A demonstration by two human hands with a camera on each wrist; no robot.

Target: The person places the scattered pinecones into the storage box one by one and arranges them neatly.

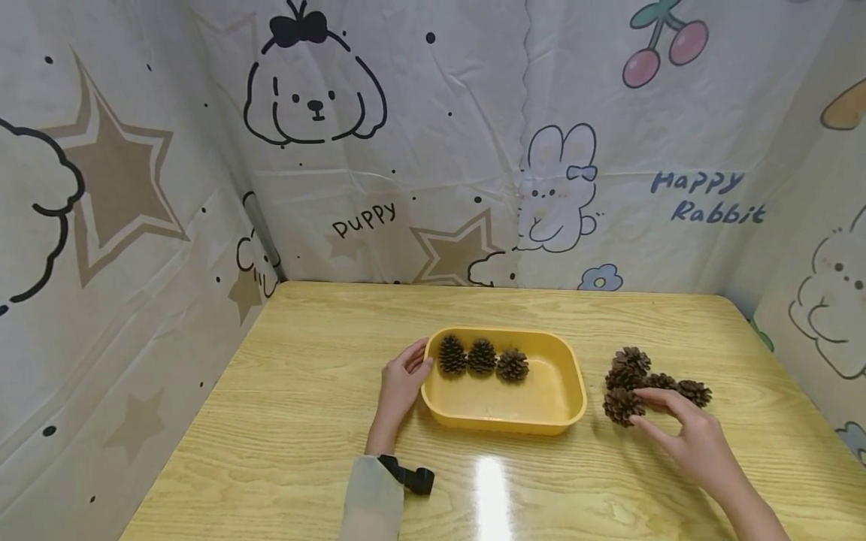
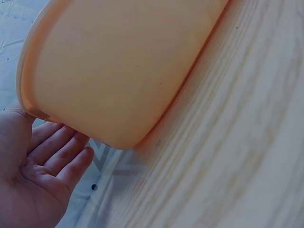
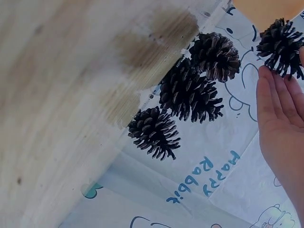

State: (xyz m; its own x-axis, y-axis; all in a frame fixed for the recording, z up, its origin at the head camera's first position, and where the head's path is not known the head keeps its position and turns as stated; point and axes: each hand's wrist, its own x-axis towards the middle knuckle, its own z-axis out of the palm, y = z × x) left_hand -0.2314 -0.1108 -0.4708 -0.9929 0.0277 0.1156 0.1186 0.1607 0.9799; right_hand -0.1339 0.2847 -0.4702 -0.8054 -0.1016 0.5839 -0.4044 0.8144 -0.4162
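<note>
A yellow plastic tray (image 1: pixel 504 421) stands on the table, with three pine cones side by side along its back left part: the left one (image 1: pixel 452 355), the middle one (image 1: pixel 482 357) and the right one (image 1: pixel 512 365). My left hand (image 1: pixel 404 379) holds the tray's left end, thumb over the rim and fingers along the outer wall. In the left wrist view, that hand (image 2: pixel 45 166) lies against the tray's outside (image 2: pixel 123 71). Right of the tray, my right hand (image 1: pixel 690 432) pinches a pine cone (image 1: pixel 622 406) between thumb and fingers; the right wrist view shows this cone (image 3: pixel 281 47) at the fingertips.
Several more pine cones sit in a cluster behind the held one, among them a back one (image 1: pixel 632 361) and a right one (image 1: pixel 694 392). A printed cloth (image 1: pixel 433 150) hangs behind and beside the wooden table (image 1: pixel 284 421).
</note>
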